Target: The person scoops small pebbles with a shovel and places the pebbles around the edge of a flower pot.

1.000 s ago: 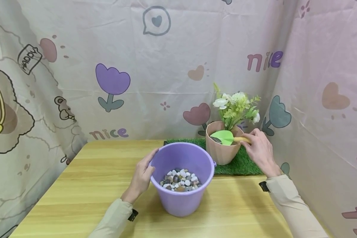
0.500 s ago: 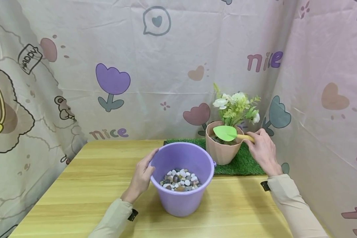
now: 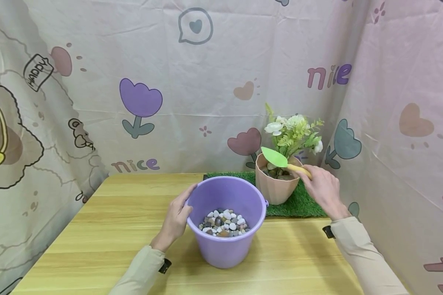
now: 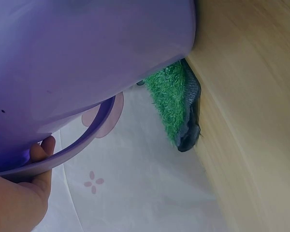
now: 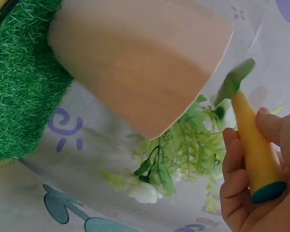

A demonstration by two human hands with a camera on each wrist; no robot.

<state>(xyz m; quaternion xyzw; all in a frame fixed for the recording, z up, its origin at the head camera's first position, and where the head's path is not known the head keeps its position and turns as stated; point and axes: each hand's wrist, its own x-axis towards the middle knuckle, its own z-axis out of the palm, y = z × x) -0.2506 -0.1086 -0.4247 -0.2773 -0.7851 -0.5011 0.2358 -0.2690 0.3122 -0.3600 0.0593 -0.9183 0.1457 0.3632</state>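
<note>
My left hand grips the left side of a purple bucket standing on the table. In the left wrist view, fingers curl round the bucket's handle or rim band. Pebbles, white, grey and brown, cover the bucket's bottom. My right hand holds a small garden trowel by its yellow handle. The green blade, tilted upward at its tip, is over a pink flowerpot. White flowers with green leaves stand in the pot, and some stones show inside it.
Under the pot lies a green artificial grass mat at the table's back right. The wooden table extends to the left of the bucket. A printed cloth hangs behind and at both sides.
The trowel blade has lifted and turned its tip up from inside the pot, uncovering stones there. The left hand and the bucket stay put.
</note>
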